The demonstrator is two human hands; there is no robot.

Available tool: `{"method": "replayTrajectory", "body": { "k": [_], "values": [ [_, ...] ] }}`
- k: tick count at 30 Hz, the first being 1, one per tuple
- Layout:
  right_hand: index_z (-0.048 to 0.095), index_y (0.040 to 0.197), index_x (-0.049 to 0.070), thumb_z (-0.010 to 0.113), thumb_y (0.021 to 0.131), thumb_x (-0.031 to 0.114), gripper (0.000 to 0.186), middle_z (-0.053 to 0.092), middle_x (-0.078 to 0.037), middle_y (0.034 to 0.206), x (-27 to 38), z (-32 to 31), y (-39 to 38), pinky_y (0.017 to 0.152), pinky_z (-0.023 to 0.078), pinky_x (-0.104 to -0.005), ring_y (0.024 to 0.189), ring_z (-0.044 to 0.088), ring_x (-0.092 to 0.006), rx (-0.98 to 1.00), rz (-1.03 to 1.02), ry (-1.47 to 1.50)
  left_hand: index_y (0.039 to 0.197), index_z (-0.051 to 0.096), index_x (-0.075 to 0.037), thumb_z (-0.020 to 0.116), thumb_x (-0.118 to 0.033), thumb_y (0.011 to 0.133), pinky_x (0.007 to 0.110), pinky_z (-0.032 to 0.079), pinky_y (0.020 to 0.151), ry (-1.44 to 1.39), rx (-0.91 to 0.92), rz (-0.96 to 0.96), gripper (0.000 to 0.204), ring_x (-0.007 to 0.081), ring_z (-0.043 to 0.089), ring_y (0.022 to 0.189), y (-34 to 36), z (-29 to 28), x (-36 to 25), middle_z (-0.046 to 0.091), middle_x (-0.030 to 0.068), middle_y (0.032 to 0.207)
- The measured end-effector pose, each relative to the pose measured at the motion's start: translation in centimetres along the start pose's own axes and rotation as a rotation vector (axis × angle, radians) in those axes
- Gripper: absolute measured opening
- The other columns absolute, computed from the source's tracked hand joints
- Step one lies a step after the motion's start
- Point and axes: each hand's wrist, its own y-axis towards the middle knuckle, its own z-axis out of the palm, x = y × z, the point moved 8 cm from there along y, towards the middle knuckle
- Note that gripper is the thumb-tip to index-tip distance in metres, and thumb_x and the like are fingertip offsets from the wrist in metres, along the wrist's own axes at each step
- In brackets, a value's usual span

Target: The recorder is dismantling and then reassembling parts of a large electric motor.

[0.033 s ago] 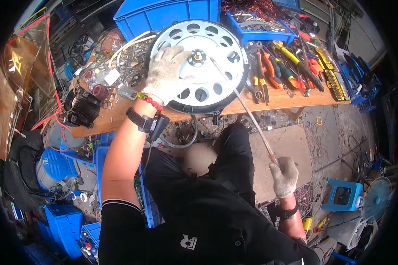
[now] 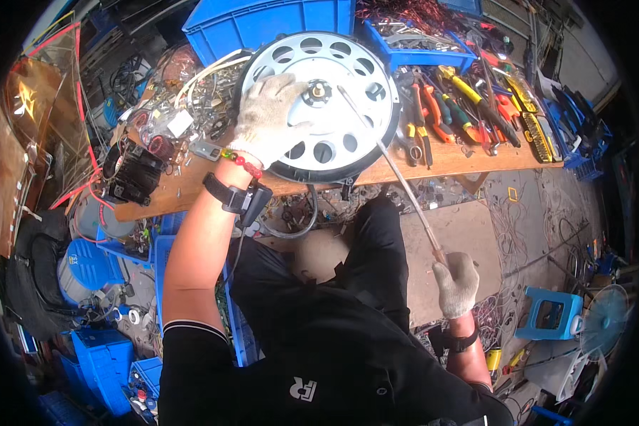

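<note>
A round silver metal disc (image 2: 324, 67) with a ring of large holes, set in a black rim, lies on the wooden workbench. At its centre is a dark hub (image 2: 319, 92) with a brass-coloured middle. My gloved left hand (image 2: 270, 117) lies flat on the disc's left part, fingers stretched and thumb apart. Lower right, my gloved right hand (image 2: 456, 285) is closed round the near end of a long thin metal rod (image 2: 410, 195). The rod slants up and left, its far end over the disc's right part. Whether it touches the disc, I cannot tell.
Pliers and other hand tools (image 2: 461, 106) lie right of the disc. Small metal parts (image 2: 216, 99) heap up on its left, near a black finned part (image 2: 130, 172). Blue bins (image 2: 270, 32) stand behind. A blue stool (image 2: 550, 314) is on the floor at right.
The far end of the rod has shifted very slightly over the disc. Both hands stay where they were.
</note>
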Motion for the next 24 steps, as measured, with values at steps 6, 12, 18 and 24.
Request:
{"method": "replayTrajectory", "body": {
  "k": [6, 12, 18, 24],
  "values": [
    [0.065, 0.099, 0.002, 0.084, 0.084, 0.016, 0.028, 0.070, -0.017, 0.082, 0.5, 0.9, 0.6, 0.069, 0.054, -0.0383, 0.072, 0.069, -0.0301, -0.002, 0.004, 0.100, 0.135, 0.065, -0.014, 0.085, -0.033, 0.075, 0.050, 0.040, 0.117, 0.004, 0.014, -0.016, 0.067, 0.0373, 0.051, 0.136, 0.0, -0.2, -0.2, 0.059, 0.0154, 0.144],
    [0.067, 0.101, 0.002, 0.083, 0.086, 0.018, 0.027, 0.070, -0.017, 0.082, 1.3, 2.1, 0.8, 0.070, 0.055, -0.0383, 0.073, 0.070, -0.0307, 0.075, 0.010, 0.023, 0.135, 0.065, -0.015, 0.084, -0.034, 0.075, 0.050, 0.039, 0.117, -0.008, 0.018, -0.019, 0.065, 0.0370, 0.051, 0.136, -0.1, -0.1, -0.2, 0.058, 0.0153, 0.144],
    [0.066, 0.101, 0.003, 0.084, 0.086, 0.020, 0.029, 0.071, -0.019, 0.084, 1.3, 2.6, 1.2, 0.071, 0.056, -0.0404, 0.076, 0.071, -0.0338, 0.059, -0.006, 0.013, 0.135, 0.065, -0.015, 0.084, -0.034, 0.075, 0.049, 0.039, 0.117, -0.005, 0.007, -0.004, 0.067, 0.0368, 0.051, 0.136, 0.0, -0.2, -0.1, 0.059, 0.0154, 0.143],
    [0.066, 0.101, 0.003, 0.083, 0.087, 0.021, 0.028, 0.071, -0.018, 0.084, 0.9, 2.9, 1.0, 0.072, 0.055, -0.0409, 0.077, 0.071, -0.0342, 0.067, 0.001, 0.022, 0.136, 0.065, -0.014, 0.085, -0.034, 0.075, 0.049, 0.040, 0.116, 0.005, 0.017, -0.007, 0.067, 0.0368, 0.051, 0.135, 0.0, 0.0, 0.0, 0.059, 0.0155, 0.143]
  ]
}}
